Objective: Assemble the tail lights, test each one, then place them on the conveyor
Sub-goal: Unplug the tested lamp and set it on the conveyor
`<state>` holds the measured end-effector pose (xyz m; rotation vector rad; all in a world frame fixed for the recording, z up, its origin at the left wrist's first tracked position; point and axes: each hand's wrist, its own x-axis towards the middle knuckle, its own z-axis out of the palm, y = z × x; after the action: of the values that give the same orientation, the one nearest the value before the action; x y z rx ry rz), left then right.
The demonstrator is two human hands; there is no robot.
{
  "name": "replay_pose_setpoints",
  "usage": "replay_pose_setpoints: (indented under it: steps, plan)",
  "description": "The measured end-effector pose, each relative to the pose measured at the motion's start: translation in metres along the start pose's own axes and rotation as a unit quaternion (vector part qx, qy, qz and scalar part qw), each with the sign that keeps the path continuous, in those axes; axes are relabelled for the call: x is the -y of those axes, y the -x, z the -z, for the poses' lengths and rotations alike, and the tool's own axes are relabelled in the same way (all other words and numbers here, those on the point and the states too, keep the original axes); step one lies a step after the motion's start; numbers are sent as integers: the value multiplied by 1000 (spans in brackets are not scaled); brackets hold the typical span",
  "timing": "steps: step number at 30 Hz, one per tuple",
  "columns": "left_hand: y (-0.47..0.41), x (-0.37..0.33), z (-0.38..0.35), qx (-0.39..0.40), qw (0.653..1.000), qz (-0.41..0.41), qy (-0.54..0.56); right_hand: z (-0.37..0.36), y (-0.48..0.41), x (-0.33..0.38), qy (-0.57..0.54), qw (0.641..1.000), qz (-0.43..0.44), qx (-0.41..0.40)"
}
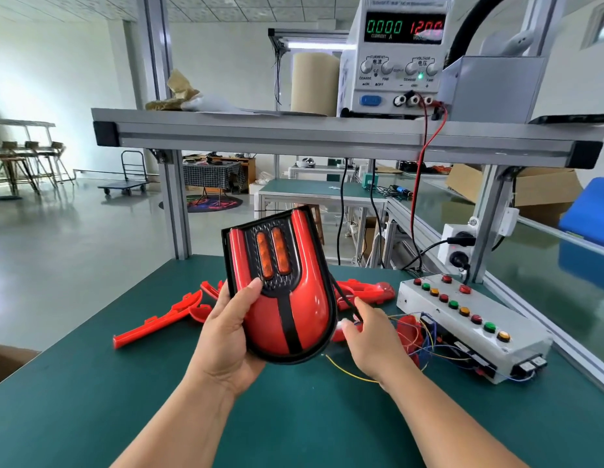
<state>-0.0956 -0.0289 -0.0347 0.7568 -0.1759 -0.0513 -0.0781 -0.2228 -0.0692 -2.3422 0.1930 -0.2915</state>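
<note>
A red tail light [287,298] with a black rim, a black centre stripe and two orange reflectors is held upright above the green table. My left hand [229,329] grips its lower left side, thumb on the front face. My right hand [368,332] pinches the light's black cable and a small white connector just right of the light. The grey test box [476,325] with red, green and yellow buttons lies to the right, with loose coloured wires [425,342] spilling from its near side.
Loose red lens parts [158,319] lie on the green table [91,383] behind my hands, more red pieces [371,292] at centre right. A power supply [398,55] reading 0.000 A and 12.00 V stands on the aluminium shelf [294,136]. The conveyor [547,251] runs along the right.
</note>
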Motion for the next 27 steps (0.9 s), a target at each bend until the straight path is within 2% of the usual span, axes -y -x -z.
replay_pose_setpoints:
  steps: [2, 4, 8, 10, 15, 20, 24, 27]
  plan:
    - [0, 2, -3, -9, 1000, -4, 9, 5, -1, 3, -7, 999, 23, -46]
    - [0, 3, -5, -26, 1000, -1, 18, 9, 0, 7, -72, 994, 27, -72]
    - [-1, 1, -4, -59, 996, 28, 56, 14, 5, 18, -228, 968, -26, -102]
    - [-2, 0, -2, -54, 995, 42, 78, 17, 5, 22, -275, 955, -21, -107]
    - [1, 3, -6, -11, 992, 67, 106, 22, 4, 27, -311, 943, -6, -116]
    - [5, 8, -11, 20, 987, 100, 121, 20, 3, 25, -403, 913, 7, -64]
    - [6, 9, -11, 34, 985, 123, 120, 9, 3, 16, -330, 941, 39, -61]
    - [7, 10, -9, 47, 983, 138, 114, 10, 5, 7, -114, 981, 117, -103]
